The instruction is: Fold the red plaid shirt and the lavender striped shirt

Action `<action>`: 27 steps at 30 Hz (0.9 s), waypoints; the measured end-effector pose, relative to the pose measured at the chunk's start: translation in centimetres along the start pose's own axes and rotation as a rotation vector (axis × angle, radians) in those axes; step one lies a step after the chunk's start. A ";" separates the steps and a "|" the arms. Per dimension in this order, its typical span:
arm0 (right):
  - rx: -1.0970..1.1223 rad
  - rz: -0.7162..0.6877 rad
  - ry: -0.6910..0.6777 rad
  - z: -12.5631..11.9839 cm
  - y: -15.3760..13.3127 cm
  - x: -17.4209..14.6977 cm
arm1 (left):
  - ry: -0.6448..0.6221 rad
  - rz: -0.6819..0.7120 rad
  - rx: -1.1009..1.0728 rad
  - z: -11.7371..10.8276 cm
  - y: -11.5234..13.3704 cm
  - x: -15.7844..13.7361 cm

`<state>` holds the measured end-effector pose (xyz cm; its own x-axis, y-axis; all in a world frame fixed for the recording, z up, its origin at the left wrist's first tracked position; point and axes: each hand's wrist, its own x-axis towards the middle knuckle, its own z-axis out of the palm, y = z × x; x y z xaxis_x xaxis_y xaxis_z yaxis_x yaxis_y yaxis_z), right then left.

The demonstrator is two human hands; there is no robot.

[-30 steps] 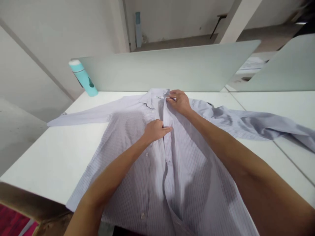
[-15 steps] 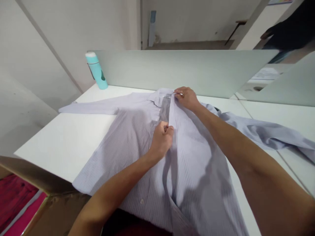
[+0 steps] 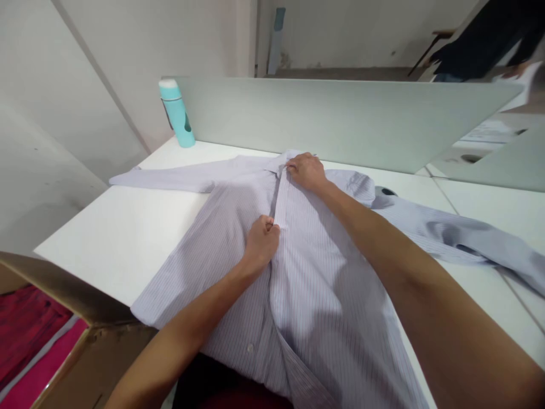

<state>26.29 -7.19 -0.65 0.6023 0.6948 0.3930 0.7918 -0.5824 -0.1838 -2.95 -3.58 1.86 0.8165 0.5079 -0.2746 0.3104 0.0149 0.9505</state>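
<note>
White table (image 3: 123, 238) bears a striped shirt (image 3: 298, 267); a turquoise flask (image 3: 177, 116), seemingly.

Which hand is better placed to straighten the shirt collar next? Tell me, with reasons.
Right, I'd judge: the right hand pinches the front edge of the shirt beside the collar, while the left hand holds that edge farther down.

From the striped dress shirt (image 3: 298, 267), I see free desk (image 3: 123, 227) at nine o'clock, a turquoise bottle (image 3: 177, 116) blocking eleven, a frosted partition (image 3: 323, 116) twelve.
</note>
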 end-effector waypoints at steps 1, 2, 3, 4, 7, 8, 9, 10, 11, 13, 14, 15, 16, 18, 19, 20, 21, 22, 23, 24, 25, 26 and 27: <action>-0.009 0.011 -0.015 0.2 -0.2 -0.1 | 0.004 -0.010 0.006 -0.1 -0.3 0.3; -0.018 0.026 -0.028 0.4 -0.5 -0.3 | 0.010 -0.013 0.012 -0.1 -0.5 0.6; -0.028 0.041 -0.039 0.6 -0.7 -0.5 | 0.015 -0.010 0.022 -0.2 -0.7 0.7; -0.040 0.056 -0.052 0.8 -0.9 -0.7 | 0.016 -0.005 0.032 -0.2 -0.8 0.7; -0.051 0.055 -0.050 1.2 -1.1 -1.4 | -0.014 -0.008 0.067 -0.5 -0.8 0.2; -0.039 0.037 -0.029 1.2 -1.1 -1.5 | -0.036 -0.013 0.079 -0.7 -0.7 -0.2; -0.026 0.017 -0.004 1.0 -1.0 -1.7 | -0.060 -0.016 0.094 -0.9 -0.6 -0.6; -0.014 -0.001 0.019 0.9 -0.8 -1.8 | -0.080 -0.017 0.112 -1.0 -0.4 -1.0; -0.004 -0.013 0.034 0.7 -0.7 -2.0 | -0.096 -0.014 0.128 -1.2 -0.3 -1.4; 0.005 -0.024 0.043 0.2 -0.5 -2.4 | -0.116 -0.010 0.139 -1.5 0.1 -2.2; 0.006 -0.029 0.045 0.1 -0.5 -2.7 | -0.125 -0.010 0.129 -1.6 0.2 -2.4; 0.007 -0.039 0.050 0.0 -0.5 -3.0 | -0.131 -0.011 0.111 -1.6 0.3 -2.7; 0.008 -0.050 0.059 0.1 -0.6 -3.4 | -0.138 -0.012 0.089 -1.7 0.4 -2.8; 0.008 -0.057 0.076 0.2 -0.8 -4.1 | -0.149 -0.019 0.046 -1.8 0.4 -3.0; 0.010 -0.048 0.076 0.3 -1.0 -4.4 | -0.150 -0.026 0.028 -1.8 0.4 -3.2; 0.012 -0.033 0.073 0.5 -1.2 -4.7 | -0.150 -0.034 0.012 -1.9 0.3 -3.3; 0.015 -0.014 0.068 0.6 -1.5 -4.9 | -0.150 -0.043 -0.006 -1.9 0.2 -3.4; 0.021 0.010 0.065 0.7 -1.7 -5.1 | -0.151 -0.051 -0.027 -2.0 0.1 -3.6; 0.028 0.036 0.069 0.8 -1.9 -5.2 | -0.147 -0.061 -0.046 -2.0 0.0 -3.7; 0.037 0.061 0.081 1.0 -2.1 -5.3 | -0.142 -0.070 -0.064 -2.1 -0.1 -3.8; 0.048 0.079 0.097 1.1 -2.2 -5.3 | -0.135 -0.079 -0.079 -2.3 -0.2 -3.9; 0.059 0.088 0.110 1.3 -2.2 -5.3 | -0.130 -0.087 -0.091 -2.4 -0.3 -4.0; 0.068 0.087 0.115 1.5 -2.2 -5.3 | -0.128 -0.095 -0.099 -2.5 -0.4 -4.1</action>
<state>21.51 -8.90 -3.66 0.6562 0.5883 0.4726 0.7449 -0.6054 -0.2805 -7.59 -3.53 2.97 0.8430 0.3865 -0.3741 0.3448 0.1454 0.9273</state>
